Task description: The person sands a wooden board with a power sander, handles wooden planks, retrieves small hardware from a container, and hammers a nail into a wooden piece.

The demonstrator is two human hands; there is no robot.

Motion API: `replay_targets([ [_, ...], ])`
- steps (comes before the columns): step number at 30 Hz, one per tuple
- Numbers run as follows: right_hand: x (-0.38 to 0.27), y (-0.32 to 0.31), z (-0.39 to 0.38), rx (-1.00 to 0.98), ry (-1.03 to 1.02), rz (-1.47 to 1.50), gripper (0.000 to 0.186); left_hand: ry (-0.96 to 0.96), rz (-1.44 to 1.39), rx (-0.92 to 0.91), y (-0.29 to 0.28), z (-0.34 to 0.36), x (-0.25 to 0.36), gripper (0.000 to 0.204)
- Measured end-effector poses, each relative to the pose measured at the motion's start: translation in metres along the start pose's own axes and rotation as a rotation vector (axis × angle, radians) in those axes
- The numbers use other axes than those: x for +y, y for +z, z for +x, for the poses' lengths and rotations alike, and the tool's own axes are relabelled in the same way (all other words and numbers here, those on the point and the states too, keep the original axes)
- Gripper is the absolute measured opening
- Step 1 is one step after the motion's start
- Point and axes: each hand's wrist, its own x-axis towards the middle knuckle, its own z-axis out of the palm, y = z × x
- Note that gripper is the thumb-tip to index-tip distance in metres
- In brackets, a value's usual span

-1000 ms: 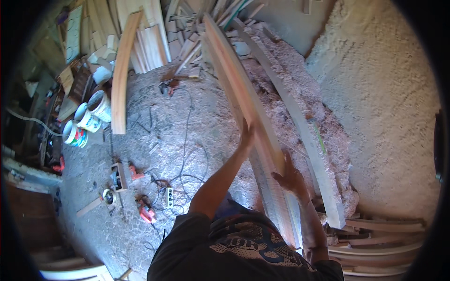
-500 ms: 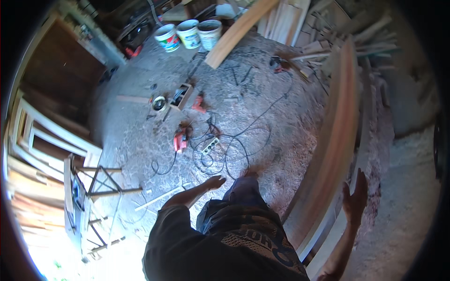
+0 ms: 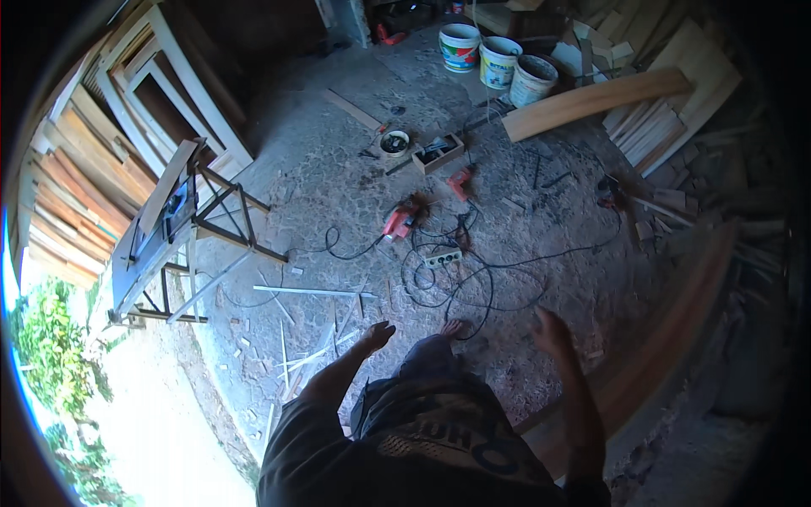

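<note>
My left hand (image 3: pixel 378 335) hangs in front of my body over the floor, fingers loosely stretched and holding nothing. On the other side my right hand (image 3: pixel 553 332) is raised, empty, slightly blurred, with its fingers apart. Between and beyond them lies a coiled black cable (image 3: pixel 492 291) around a pale power strip (image 3: pixel 443 259). A red corded power tool (image 3: pixel 400 223) rests just past the strip, and a smaller red tool (image 3: pixel 460 182) is farther off. Beside my right forearm, a long wide wooden board (image 3: pixel 667 346) runs along the right side; neither hand touches it.
A wooden box of tools (image 3: pixel 439 155) and a round tub (image 3: pixel 394 143) sit farther ahead. Three buckets (image 3: pixel 498 63) stand at the back near a leaning plank (image 3: pixel 600 101). On the left are a metal-legged work stand (image 3: pixel 160 228) and wooden frames (image 3: pixel 182 93). Thin strips (image 3: pixel 312 292) litter the floor.
The view has turned left, so the room's things appear farther right. My right hand has come away from beside the long board and now is over the floor in front of me.
</note>
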Motion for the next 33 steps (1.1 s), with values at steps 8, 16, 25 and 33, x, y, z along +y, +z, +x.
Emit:
replay_targets([
  [8,-0.082,0.255,0.020,-0.560,-0.146,0.386,0.051,-0.202,-0.341,0.377,-0.021,-0.077,-0.158,0.039],
  [16,0.048,0.317,0.043,-0.317,-0.676,-0.287,0.035,-0.454,-0.904,0.457,-0.045,-0.109,-0.230,0.040],
  [25,-0.110,0.300,0.189,-0.755,-0.252,-0.420,0.030,-0.438,-1.088,0.577,-0.230,-0.057,-0.228,0.045],
  [33,-0.265,0.337,0.342,-0.548,-0.261,-0.121,0.025,-0.384,-1.101,0.584,-0.342,0.021,-0.199,0.050],
])
